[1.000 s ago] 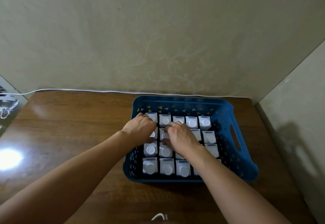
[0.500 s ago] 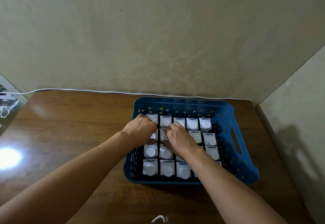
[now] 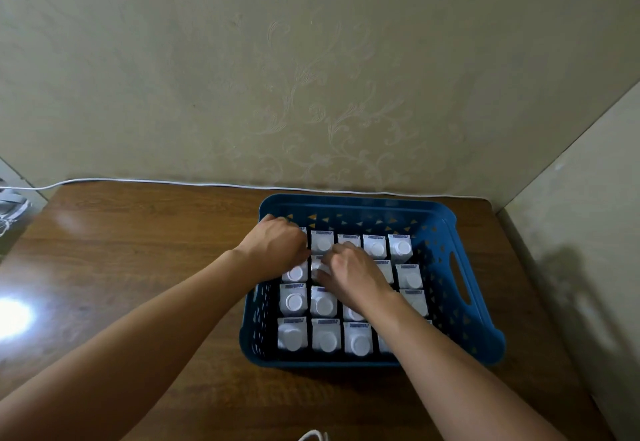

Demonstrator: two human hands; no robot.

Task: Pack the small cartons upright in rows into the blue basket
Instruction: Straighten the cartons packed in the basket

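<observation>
from the head camera, looking down, a blue plastic basket with little holes in its sides [image 3: 446, 229] sits on a shiny brown wooden table [image 3: 138, 253], close to the pale patterned wall [image 3: 311, 77]. inside it stand many small white cartons with round white caps [image 3: 293, 300], all upright, in neat rows that almost fill the basket. both hands are down among the far rows. the left hand [image 3: 275, 245] has its fingers curled down over a carton in the far left corner, which is mostly hidden, so i cannot tell if it really holds it. the right hand [image 3: 349, 272] has its fingers bent around a carton in the second row, which looks blurry, and i cannot tell for sure if it grips it or just pushes it. a thin white cord [image 3: 173, 182] runs along the back edge of the table. i think the packing is almost done and this is the tidying step. the next move should be a soft push to set these two cartons straight and snug beside the others without knocking any over.
</observation>
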